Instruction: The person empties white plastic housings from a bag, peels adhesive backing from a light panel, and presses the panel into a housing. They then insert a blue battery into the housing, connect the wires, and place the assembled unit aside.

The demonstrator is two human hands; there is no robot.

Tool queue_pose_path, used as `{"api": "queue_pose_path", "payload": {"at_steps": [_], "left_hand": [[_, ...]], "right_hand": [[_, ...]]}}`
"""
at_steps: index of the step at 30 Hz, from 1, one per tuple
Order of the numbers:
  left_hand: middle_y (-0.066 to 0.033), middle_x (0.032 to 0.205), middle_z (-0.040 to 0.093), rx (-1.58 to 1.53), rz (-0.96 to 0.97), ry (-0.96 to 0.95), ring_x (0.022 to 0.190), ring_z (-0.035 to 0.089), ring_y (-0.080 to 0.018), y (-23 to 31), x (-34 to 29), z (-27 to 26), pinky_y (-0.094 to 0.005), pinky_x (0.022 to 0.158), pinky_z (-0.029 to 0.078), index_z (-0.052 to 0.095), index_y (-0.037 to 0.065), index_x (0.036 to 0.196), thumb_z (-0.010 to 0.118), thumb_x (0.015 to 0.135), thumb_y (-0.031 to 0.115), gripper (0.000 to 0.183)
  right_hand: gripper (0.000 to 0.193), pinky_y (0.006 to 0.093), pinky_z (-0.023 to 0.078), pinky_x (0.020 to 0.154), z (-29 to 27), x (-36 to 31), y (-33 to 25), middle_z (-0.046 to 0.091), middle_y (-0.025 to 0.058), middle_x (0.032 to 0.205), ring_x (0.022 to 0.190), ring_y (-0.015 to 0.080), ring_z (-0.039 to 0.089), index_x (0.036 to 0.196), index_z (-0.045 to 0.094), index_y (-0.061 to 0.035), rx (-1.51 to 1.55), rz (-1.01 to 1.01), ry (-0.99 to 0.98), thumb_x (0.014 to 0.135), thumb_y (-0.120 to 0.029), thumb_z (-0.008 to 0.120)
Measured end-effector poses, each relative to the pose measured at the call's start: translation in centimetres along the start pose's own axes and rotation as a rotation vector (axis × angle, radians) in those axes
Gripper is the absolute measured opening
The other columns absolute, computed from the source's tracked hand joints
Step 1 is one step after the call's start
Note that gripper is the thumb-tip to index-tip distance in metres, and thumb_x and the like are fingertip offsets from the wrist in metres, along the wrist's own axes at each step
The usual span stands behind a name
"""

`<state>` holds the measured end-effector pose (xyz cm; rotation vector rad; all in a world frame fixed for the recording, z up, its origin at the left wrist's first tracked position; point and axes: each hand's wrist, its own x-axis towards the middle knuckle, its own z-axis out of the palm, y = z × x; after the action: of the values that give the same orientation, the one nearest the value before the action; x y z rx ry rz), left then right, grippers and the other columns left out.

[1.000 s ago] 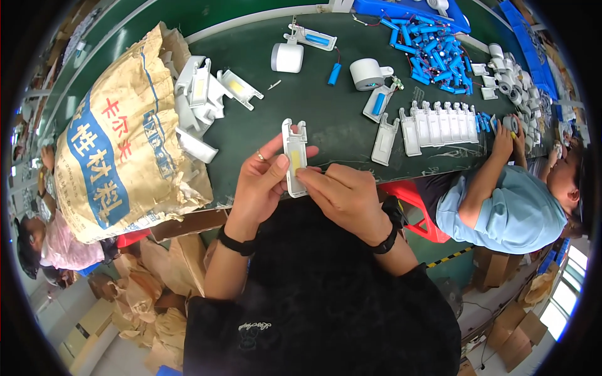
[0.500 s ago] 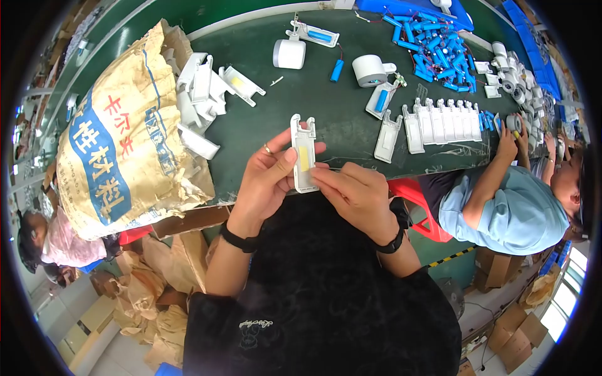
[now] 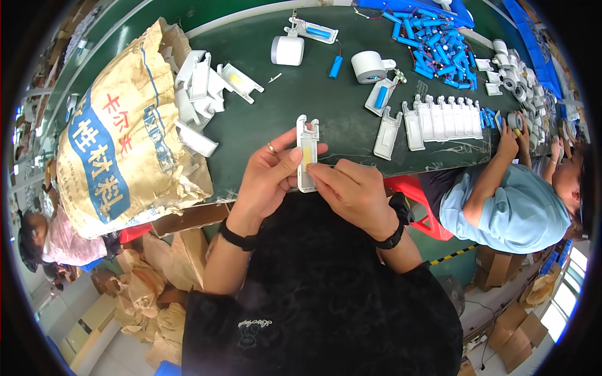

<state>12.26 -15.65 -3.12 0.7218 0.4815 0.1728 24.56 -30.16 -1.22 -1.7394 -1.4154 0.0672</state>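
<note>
My left hand (image 3: pixel 263 185) holds a slim white plastic cover (image 3: pixel 307 134) upright over the table's near edge, thumb on its face and fingers behind. The cover has clips at its top end. A pale yellow strip (image 3: pixel 306 154) lies along its inside. My right hand (image 3: pixel 359 193) is closed, thumb and forefinger pinched together against the cover just below the yellow strip. Whatever sits between those fingertips is too small to make out. Ahead to the right, another white cover (image 3: pixel 387 134) lies alone beside a row of similar covers (image 3: pixel 443 119).
A large torn paper sack (image 3: pixel 119 138) stands at left, white covers (image 3: pixel 200 81) spilling from it. Blue battery cells (image 3: pixel 436 50) are heaped at the far right. White round housings (image 3: pixel 370 66) with wired parts lie on the green table (image 3: pixel 269 119). A co-worker (image 3: pixel 501 200) sits at right.
My right fingertips have moved up from the cover's lower right edge onto its face near the yellow strip. The cover has turned slightly and shifted a little to the right.
</note>
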Motion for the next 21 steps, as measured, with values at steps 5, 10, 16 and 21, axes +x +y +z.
{"api": "queue_pose_path", "payload": {"at_steps": [5,10,16,21], "left_hand": [[-0.0284,0.133,0.059,-0.05,-0.015,-0.014,0.109,0.069,-0.0361,0.3,-0.1,0.1,-0.0425,0.092,0.059,0.042,0.001,0.148,0.054,0.104,0.018,0.049],[-0.0283,0.133,0.059,-0.051,-0.015,-0.004,0.109,0.069,-0.0365,0.2,-0.3,0.1,-0.0427,0.092,0.059,0.042,0.001,0.148,0.054,0.104,0.018,0.049],[-0.0274,0.133,0.06,0.068,-0.006,0.036,0.109,0.069,-0.0332,0.3,-0.2,0.1,-0.0397,0.091,0.059,0.042,0.001,0.148,0.056,0.103,0.02,0.051],[-0.0263,0.135,0.058,0.103,-0.052,-0.024,0.113,0.067,-0.0313,0.5,0.6,1.0,-0.0417,0.093,0.058,0.043,0.0,0.148,0.056,0.103,0.017,0.05]], "right_hand": [[0.026,0.0326,0.039,0.043,0.2,-0.1,0.1,0.048,0.002,0.064,0.049,0.0168,0.052,0.101,0.074,-0.0083,0.02,-0.009,0.004,0.076,0.0,0.077],[0.028,0.0328,0.039,0.043,0.3,-0.2,-0.2,0.047,0.0013,0.064,0.049,0.0157,0.051,0.102,0.074,-0.008,-0.004,-0.03,-0.001,0.075,0.0,0.077],[0.025,0.0315,0.04,0.043,0.4,0.0,0.3,0.047,0.0008,0.065,0.05,0.0148,0.053,0.097,0.073,-0.0079,-0.073,-0.077,-0.007,0.074,0.001,0.077],[0.023,0.0314,0.041,0.044,0.1,-0.2,0.8,0.05,0.0016,0.066,0.05,0.016,0.053,0.095,0.073,-0.0087,-0.03,0.017,0.053,0.074,-0.001,0.077]]}}
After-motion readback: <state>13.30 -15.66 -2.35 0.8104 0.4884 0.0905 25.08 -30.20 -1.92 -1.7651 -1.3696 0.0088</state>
